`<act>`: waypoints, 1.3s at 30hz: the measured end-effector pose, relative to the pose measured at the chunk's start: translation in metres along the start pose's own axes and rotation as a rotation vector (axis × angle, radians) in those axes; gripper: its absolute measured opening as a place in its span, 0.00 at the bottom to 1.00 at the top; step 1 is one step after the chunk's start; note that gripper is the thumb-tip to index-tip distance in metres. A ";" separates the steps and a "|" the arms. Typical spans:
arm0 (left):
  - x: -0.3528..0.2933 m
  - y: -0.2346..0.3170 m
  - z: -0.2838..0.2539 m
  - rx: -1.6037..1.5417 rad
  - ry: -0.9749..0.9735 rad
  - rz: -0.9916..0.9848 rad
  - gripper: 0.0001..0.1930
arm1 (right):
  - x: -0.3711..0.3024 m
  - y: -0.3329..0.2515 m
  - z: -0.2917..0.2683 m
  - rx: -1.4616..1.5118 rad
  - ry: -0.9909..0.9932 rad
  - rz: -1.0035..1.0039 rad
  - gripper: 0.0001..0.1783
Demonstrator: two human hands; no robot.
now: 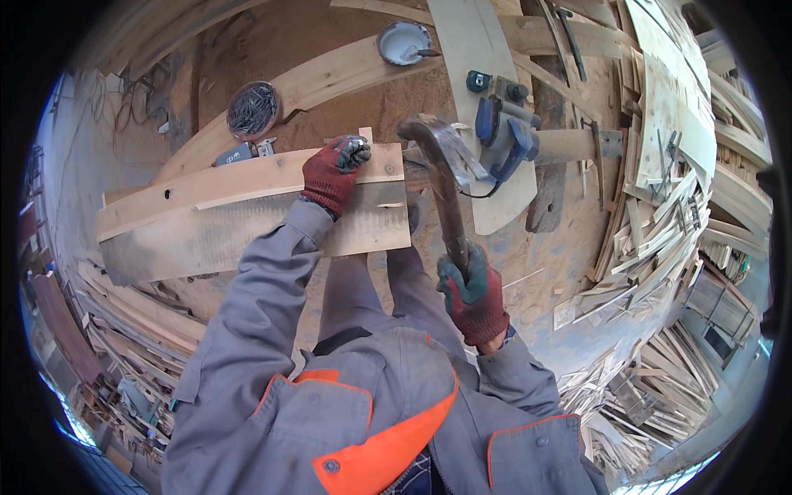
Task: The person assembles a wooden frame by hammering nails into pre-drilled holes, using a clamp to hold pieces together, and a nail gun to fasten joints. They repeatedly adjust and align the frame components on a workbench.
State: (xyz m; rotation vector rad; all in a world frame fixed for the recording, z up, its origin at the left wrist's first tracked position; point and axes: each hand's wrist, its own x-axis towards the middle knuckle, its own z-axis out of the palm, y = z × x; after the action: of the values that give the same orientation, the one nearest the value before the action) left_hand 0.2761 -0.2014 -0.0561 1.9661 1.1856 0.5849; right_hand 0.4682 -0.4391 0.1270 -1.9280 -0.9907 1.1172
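My right hand [474, 295], in a red and green glove, is closed round the handle of a hammer [450, 206]. The hammer is upright in view, its metal head at the far end. My left hand [332, 175], in a similar glove, rests on a wooden board assembly [272, 177] near its right end. Its fingers are pinched together by the far edge; what is between them is too small to make out. A small wood strip [365, 134] sticks out just past those fingers. The assembly has a pale strip along its far side and a darker, stained face nearer me.
A bowl of nails [253, 110] and a white bowl [404, 43] with a brush in it lie beyond the board. To the right, an electric planer [505, 136] and a tape measure [477, 81] rest on a pale plank [495, 206]. Wood offcuts [652, 239] are heaped farther right.
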 end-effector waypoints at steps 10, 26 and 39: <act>-0.001 0.002 -0.008 0.103 -0.023 0.017 0.17 | 0.044 -0.027 0.016 -0.533 -0.164 -0.119 0.17; 0.022 -0.007 -0.048 0.601 0.101 0.028 0.25 | 0.010 0.009 0.019 -0.152 -0.048 -0.041 0.10; 0.052 -0.018 -0.066 0.822 -0.535 -0.249 0.39 | -0.014 0.062 0.019 -0.078 0.104 0.130 0.11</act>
State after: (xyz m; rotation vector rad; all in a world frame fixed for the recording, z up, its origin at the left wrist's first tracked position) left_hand 0.2442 -0.1259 -0.0296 2.3375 1.3920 -0.6367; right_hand 0.4626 -0.4772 0.0728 -2.1162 -0.8747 1.0510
